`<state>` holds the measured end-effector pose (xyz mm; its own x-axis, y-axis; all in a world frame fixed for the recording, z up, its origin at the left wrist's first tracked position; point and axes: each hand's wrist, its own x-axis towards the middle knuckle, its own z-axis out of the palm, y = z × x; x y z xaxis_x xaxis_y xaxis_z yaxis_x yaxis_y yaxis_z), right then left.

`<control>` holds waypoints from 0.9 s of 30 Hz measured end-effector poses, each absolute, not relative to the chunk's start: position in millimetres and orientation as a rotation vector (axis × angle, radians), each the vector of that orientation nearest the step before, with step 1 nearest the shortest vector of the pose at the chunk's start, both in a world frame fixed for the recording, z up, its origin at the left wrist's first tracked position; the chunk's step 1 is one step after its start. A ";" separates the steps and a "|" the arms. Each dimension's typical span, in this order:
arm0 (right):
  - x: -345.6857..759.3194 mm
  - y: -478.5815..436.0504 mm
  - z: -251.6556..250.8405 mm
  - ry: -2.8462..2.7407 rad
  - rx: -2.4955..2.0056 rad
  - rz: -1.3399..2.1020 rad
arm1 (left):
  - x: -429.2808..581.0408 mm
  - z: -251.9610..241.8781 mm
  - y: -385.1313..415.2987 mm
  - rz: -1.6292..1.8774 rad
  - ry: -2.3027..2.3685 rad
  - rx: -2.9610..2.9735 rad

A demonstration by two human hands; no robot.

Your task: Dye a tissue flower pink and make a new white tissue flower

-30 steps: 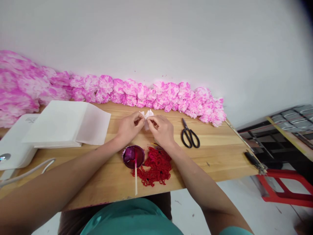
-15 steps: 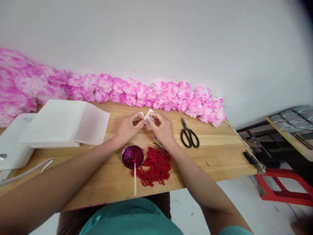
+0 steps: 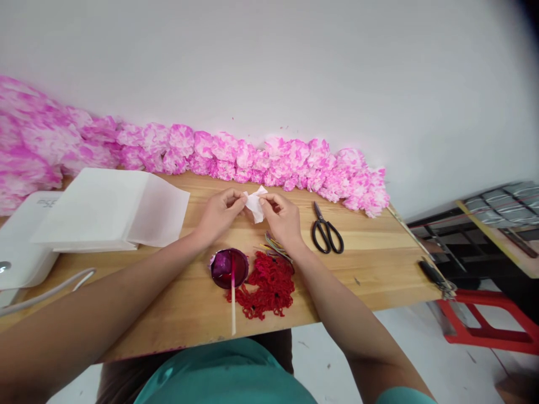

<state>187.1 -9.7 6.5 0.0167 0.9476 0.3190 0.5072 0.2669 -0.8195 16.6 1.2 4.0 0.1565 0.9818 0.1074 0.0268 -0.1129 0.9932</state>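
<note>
A small piece of crumpled white paper (image 3: 255, 205) is stretched between my two hands above the table's middle. My left hand (image 3: 222, 212) pinches its left edge between thumb and fingers. On the right edge, my right hand (image 3: 281, 216) has a similar pinch. Below the hands sits a round bowl (image 3: 242, 269) of dark purple-red liquid with a purple lump in it, and a stick (image 3: 233, 308) with a pink-stained end rests across it. Red yarn (image 3: 273, 286) lies right of the bowl, with thin multicoloured strands (image 3: 275, 246) partly behind my right wrist.
Black-handled scissors (image 3: 324, 231) lie right of my right hand. A stack of white sheets (image 3: 96, 207) rests on a white device (image 3: 25, 241) at left, near a cable (image 3: 50, 294). Pink-white paper flowers (image 3: 227, 154) line the wall. A red stool (image 3: 488, 322) stands at right.
My hands have moved slightly apart, and the white paper between them is spread flatter, with fewer folded points sticking up.
</note>
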 end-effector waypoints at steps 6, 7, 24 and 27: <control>186.7 -9.5 10.0 -1.692 -1.403 0.538 | 15.5 1.9 1.1 1.184 1.025 1.380; 186.6 -10.4 10.6 -1.749 -1.410 0.454 | 15.8 1.2 0.1 1.189 1.011 1.419; 183.0 -12.3 9.6 -1.594 -1.334 0.583 | 18.5 1.1 2.8 1.179 1.036 1.411; 183.4 -10.7 8.3 -1.548 -1.334 0.665 | 17.8 3.8 2.3 1.146 1.046 1.395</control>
